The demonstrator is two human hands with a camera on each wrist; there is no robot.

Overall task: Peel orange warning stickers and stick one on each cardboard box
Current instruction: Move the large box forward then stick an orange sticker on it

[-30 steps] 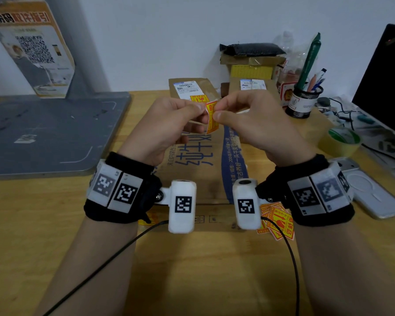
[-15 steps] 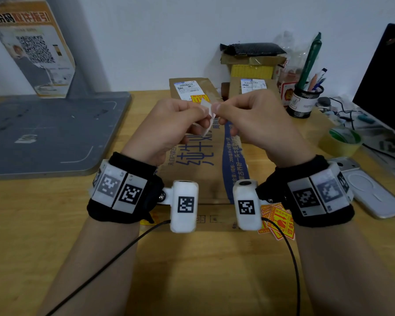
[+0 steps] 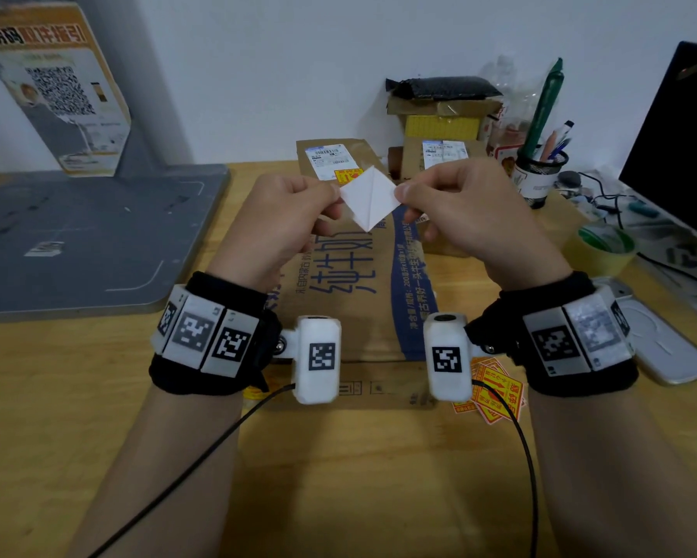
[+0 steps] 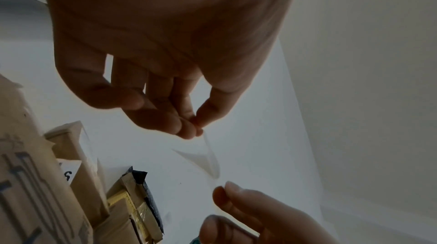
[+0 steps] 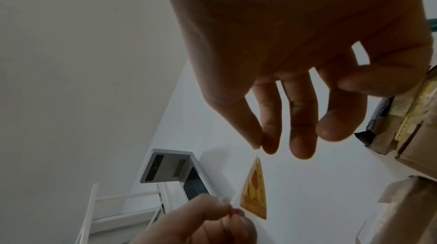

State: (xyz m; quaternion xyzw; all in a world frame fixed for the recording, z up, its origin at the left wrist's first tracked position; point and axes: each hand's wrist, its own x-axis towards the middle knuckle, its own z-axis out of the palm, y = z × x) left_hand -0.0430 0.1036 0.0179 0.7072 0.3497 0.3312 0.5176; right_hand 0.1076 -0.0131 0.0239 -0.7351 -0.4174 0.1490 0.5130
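left hand [image 3: 282,219] is pinching the left corner of the sticker [image 3: 369,197] | right hand [image 3: 471,211] is pinching its right corner | sticker is hanging white side up above the large cardboard box [image 3: 363,292] on the counter [image 3: 77,396] | spare stickers [image 3: 496,390] are lying beside that box

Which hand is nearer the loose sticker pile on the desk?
Right. The right hand is raised above the big box with its wrist almost over the sticker pile; the left hand is across the box from it.
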